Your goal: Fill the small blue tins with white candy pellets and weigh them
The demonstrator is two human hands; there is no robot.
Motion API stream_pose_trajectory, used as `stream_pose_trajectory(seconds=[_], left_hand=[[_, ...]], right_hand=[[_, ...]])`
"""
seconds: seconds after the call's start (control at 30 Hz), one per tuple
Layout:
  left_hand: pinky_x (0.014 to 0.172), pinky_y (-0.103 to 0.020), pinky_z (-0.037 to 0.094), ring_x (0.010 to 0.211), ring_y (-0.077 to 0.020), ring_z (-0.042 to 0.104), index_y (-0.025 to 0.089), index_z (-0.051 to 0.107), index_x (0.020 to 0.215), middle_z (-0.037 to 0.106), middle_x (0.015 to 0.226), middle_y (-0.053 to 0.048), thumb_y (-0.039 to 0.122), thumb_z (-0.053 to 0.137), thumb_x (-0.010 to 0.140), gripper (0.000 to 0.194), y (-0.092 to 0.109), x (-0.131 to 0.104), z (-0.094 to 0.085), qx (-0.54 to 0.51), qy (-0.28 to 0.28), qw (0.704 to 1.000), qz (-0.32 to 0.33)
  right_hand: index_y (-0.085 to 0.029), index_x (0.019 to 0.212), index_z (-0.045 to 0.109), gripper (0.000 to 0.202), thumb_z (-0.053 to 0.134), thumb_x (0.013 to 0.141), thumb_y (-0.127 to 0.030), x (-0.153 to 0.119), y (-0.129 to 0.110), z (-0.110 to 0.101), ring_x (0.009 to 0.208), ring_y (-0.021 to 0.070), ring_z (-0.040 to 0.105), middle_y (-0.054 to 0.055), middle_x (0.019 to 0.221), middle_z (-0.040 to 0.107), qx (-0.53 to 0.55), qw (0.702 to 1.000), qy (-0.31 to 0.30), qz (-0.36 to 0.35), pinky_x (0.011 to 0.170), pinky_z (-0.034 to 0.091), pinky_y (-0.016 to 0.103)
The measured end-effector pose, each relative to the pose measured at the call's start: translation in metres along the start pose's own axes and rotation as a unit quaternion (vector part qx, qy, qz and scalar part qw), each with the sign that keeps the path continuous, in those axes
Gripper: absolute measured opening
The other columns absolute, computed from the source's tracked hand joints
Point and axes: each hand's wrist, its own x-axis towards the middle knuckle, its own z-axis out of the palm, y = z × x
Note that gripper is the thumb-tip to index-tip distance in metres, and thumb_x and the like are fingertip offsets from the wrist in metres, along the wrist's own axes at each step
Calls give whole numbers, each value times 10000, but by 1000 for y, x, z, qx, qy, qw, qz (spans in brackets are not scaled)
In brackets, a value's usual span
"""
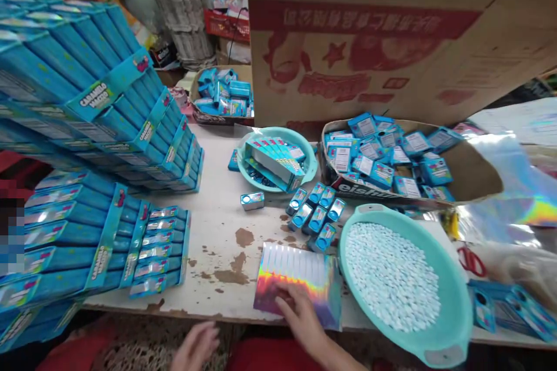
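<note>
One shiny rainbow piece (pixel 300 266) by the table's (pixel 213 214) front edge, under our right hand (pixel 304 316), fingers slightly parted.
Our left hand (pixel 198 348) blurs, finger spread unclear; beyond lie seven clustered boxes (pixel 318 219).

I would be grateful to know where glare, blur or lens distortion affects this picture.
Head view: rainbow glare bands the shiny holographic packaging and the clear film. Head view: the left hand looks slightly smeared, as do the nearest stacked blue boxes, which seem stretched toward the edge, probably by a wide lens.
</note>
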Motion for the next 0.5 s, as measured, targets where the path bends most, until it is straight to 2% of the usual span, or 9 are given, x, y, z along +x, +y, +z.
stream_pose_trajectory(seconds=[0.07, 0.1, 0.2, 0.27, 0.33, 0.37, 0.43, 0.5], left_hand=[[905, -373, 499, 1014, -270, 627, 213, 653, 925, 700, 982, -61, 604, 612, 669, 470, 43, 1, 55, 52, -109, 985, 121], [890, -369, 502, 1010, -257, 625, 218, 642, 975, 694, 992, -59, 566, 586, 708, 442, 71, 6, 80, 83, -123, 974, 173], [898, -384, 475, 956, -222, 618, 228, 613, 1018, 664, 990, -50, 451, 555, 753, 351, 164, 30, 138, 145, -100, 928, 329], [901, -380, 462, 977, -217, 596, 214, 552, 1127, 627, 1039, -72, 430, 572, 748, 437, 218, 45, 166, 124, -32, 914, 385], [846, -361, 479, 939, -217, 595, 184, 511, 1162, 605, 1038, -96, 468, 608, 724, 530, 262, 60, 189, 80, 35, 928, 362], [803, -347, 490, 900, -218, 602, 171, 530, 1110, 611, 989, -97, 493, 615, 719, 514, 281, 67, 200, 52, 39, 945, 320], [688, -321, 500, 787, -212, 617, 147, 564, 947, 618, 855, -93, 530, 564, 756, 429, 312, 81, 218, -25, 16, 980, 196], [598, -295, 488, 670, -187, 615, 141, 548, 833, 604, 740, -73, 491, 523, 799, 353, 336, 93, 231, -87, -6, 990, 107]], right_hand=[[-174, 996, 658, 333, 544, 820, -432, -12, 2, -23, 916, 255, 647, 120, 979, 681, 10, 999, 44, 8, 832, 516, 388], [-172, 1000, 659, 346, 544, 817, -443, -16, 0, -31, 921, 254, 649, 125, 986, 680, 19, 998, 64, 8, 830, 521, 377], [-176, 1021, 661, 372, 549, 814, -465, -25, -5, -48, 937, 246, 653, 128, 1017, 677, 34, 993, 114, -6, 822, 535, 343], [-190, 1040, 662, 365, 547, 822, -460, -31, -4, -57, 947, 238, 652, 119, 1047, 673, 36, 988, 146, -26, 831, 534, 328], [-202, 1041, 667, 343, 555, 825, -444, -36, -2, -66, 948, 233, 655, 109, 1056, 674, 29, 985, 162, -47, 843, 531, 318], [-206, 1040, 669, 334, 562, 823, -436, -36, -2, -72, 945, 232, 656, 106, 1054, 675, 22, 984, 165, -56, 843, 531, 316], [-211, 1034, 671, 321, 575, 815, -424, -28, -9, -84, 944, 233, 654, 103, 1046, 676, 3, 982, 170, -77, 834, 535, 321], [-213, 1030, 668, 320, 580, 807, -424, -6, -29, -99, 967, 240, 639, 102, 1052, 670, -6, 976, 188, -105, 848, 527, 346]])
